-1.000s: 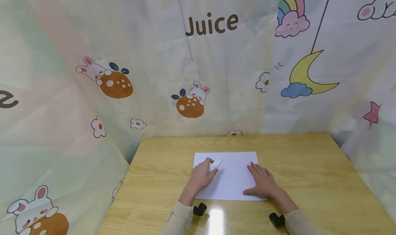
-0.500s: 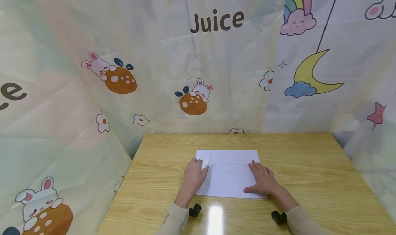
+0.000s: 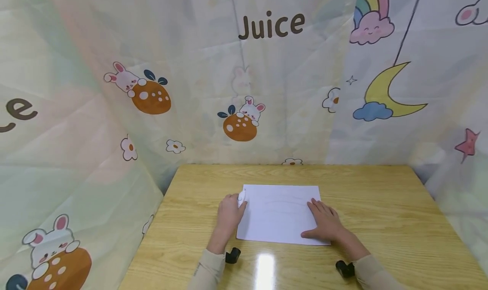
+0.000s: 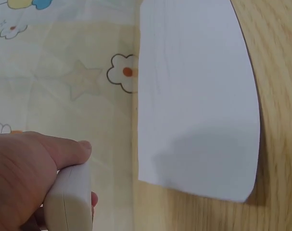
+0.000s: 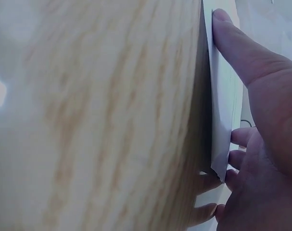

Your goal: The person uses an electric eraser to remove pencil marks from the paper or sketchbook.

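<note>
A white sheet of paper (image 3: 280,216) lies on the wooden table, with faint curved streaks across its upper part. Over its left edge, my left hand (image 3: 228,211) grips a small white plastic tool with a pointed tip (image 3: 241,197). The left wrist view shows the thumb on top of the tool's smooth, seamed body (image 4: 71,197); its exact kind cannot be told. My right hand (image 3: 325,224) rests with spread fingers on the paper's right side. In the right wrist view its thumb (image 5: 232,43) lies on the sheet's surface.
The wooden table (image 3: 381,205) extends on both sides of the paper. Printed cloth (image 3: 206,69) hangs behind it and at the sides. Black wrist cameras (image 3: 232,255) sit at both cuffs. A bright light reflection shows near the table's front.
My left hand has moved left across the paper with the white tool, from its upper middle to its left edge. The right hand stays in place on the sheet. The head view has shifted slightly.
</note>
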The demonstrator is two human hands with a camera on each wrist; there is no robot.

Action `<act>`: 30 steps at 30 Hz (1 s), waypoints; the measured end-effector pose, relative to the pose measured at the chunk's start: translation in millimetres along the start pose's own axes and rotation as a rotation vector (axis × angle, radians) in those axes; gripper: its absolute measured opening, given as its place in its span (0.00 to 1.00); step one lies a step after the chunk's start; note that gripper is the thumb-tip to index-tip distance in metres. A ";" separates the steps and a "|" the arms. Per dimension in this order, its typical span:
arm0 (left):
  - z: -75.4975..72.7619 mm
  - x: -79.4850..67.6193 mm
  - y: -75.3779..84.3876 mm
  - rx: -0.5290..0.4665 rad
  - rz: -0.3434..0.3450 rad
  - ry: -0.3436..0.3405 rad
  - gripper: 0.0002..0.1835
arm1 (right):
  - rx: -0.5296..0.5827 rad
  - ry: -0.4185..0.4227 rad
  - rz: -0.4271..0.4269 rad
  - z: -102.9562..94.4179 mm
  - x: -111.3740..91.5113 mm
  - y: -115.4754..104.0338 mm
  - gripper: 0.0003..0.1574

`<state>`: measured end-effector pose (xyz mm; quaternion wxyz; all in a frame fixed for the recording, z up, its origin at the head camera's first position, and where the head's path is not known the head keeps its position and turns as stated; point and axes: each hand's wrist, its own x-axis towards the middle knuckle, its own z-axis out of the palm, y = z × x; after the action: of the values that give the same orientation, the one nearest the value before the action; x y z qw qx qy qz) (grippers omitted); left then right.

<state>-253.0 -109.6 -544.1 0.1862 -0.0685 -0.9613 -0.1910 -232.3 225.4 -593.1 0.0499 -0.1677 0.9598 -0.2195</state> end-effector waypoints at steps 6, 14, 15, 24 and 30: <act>-6.5 2.4 -13.6 -0.078 -0.042 0.084 0.16 | -0.005 0.035 0.006 -4.0 -0.8 -1.1 0.74; -16.8 3.3 -38.2 -0.137 -0.124 0.044 0.13 | -0.026 0.077 0.034 -0.1 -0.6 0.0 0.75; -18.2 3.5 -41.7 -0.136 -0.133 0.041 0.13 | -0.032 0.079 0.038 0.6 -0.5 -0.1 0.74; -25.0 7.2 -71.3 -0.095 -0.164 0.049 0.13 | -0.023 0.129 0.021 -0.1 1.1 -1.2 0.68; -28.3 6.8 -82.5 -0.106 -0.213 0.029 0.14 | 0.000 0.133 0.012 0.3 0.3 -0.7 0.63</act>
<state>-266.6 -196.0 -545.5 0.1748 0.0270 -0.9490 -0.2611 -232.4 224.5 -593.1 -0.0129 -0.1472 0.9620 -0.2298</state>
